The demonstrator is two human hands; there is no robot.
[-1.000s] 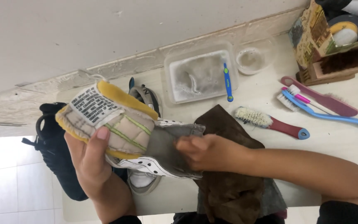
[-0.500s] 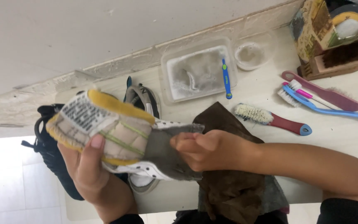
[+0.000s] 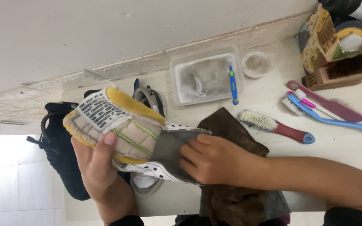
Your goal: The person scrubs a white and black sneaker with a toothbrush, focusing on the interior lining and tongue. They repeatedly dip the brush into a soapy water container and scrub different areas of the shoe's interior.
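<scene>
Unmoved, both hands point(image 3: 156, 163) still grip shoe point(image 3: 124, 134).

Left hand point(image 3: 95, 167) raised at near left, thumb up, fingers curled. Right hand point(image 3: 210, 161) reaches in from right, fingers bent.

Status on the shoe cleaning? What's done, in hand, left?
Looks done: tub of sudsy water stands ready with a blue toothbrush across it; the red-handled brush lies put down.
In hand: left hand holds the white shoe by its padded tongue; right hand presses a grey cloth into the opening.
Left: the tongue lining shows grey marks. A second shoe and a black shoe lie untouched.
</scene>
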